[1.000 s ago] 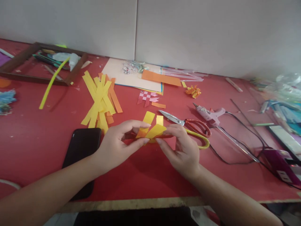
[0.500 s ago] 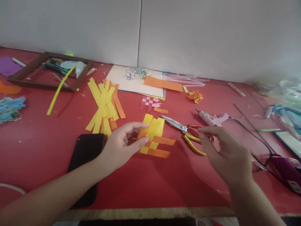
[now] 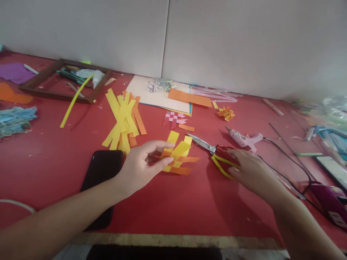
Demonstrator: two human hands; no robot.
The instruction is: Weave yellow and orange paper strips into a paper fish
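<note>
My left hand (image 3: 146, 162) pinches a piece woven from yellow and orange paper strips (image 3: 177, 153) between thumb and fingers. The loose ends of the strips stick out to the right and upward. On the right, my right hand (image 3: 248, 168) has its fingers over the red and yellow handles of a pair of scissors (image 3: 204, 144). The scissors lie on the table, blades pointing left toward the woven piece. Behind the woven piece lie a small pink and red woven paper fish (image 3: 174, 118) and a short orange strip (image 3: 186, 127).
Yellow strips (image 3: 121, 115) lie crossed over orange ones, with a black phone (image 3: 103, 180) in front. Farther back are a wooden frame (image 3: 54, 94), paper sheets (image 3: 132, 88) and a curled orange paper piece (image 3: 225, 113). A pink glue gun (image 3: 245, 139) trails its cord rightward.
My right hand has come down from above the scissors onto their handles. The woven piece in my left hand has tilted slightly. The whole view has shifted a little.
</note>
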